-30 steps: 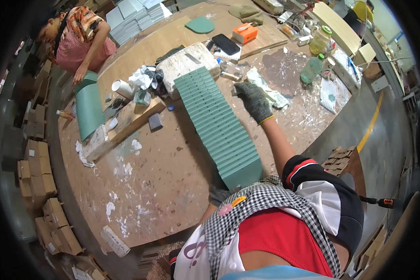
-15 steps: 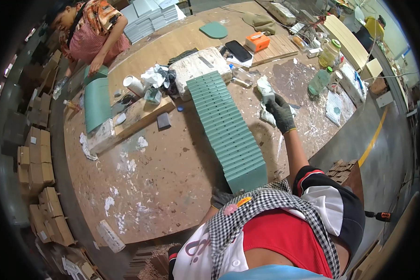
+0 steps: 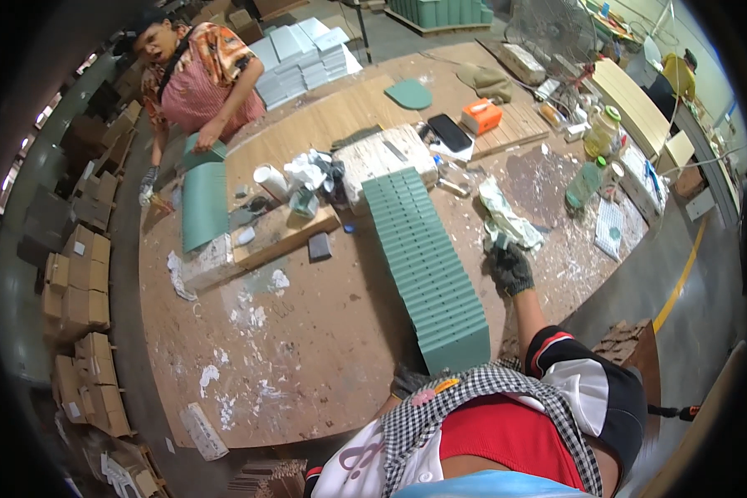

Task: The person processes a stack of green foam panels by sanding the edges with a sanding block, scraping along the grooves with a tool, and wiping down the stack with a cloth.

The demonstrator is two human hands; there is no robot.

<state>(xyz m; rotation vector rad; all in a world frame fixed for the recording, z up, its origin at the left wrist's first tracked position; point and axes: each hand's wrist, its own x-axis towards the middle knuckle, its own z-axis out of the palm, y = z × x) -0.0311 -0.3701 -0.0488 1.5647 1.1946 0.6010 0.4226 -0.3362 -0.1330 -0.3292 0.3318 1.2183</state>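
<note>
A long row of green slats or boards [image 3: 430,274], packed face to face with small dark holes along it, runs across the table toward my body. By its near left corner is my left hand [image 3: 408,382] in a dark glove, its fingers mostly hidden by the row and the apron. To the right of the row, my right hand [image 3: 513,270], gloved in dark grey, is closed around a small grey-green piece whose kind I cannot make out. Just beyond that hand a crumpled white cloth [image 3: 506,217] lies on the worktable [image 3: 307,365].
The row's far end rests on a white-smeared block [image 3: 382,158]. Across the table at left, a co-worker [image 3: 207,100] handles a curved green panel [image 3: 204,203]. A dark sanding block [image 3: 319,246], a phone [image 3: 449,132], an orange box [image 3: 481,116] and a green bottle [image 3: 585,184] stand around.
My right hand has drawn back toward me, off the white cloth, with the small piece in it. The cloth lies more spread out. The view has shifted; my left hand stays by the row.
</note>
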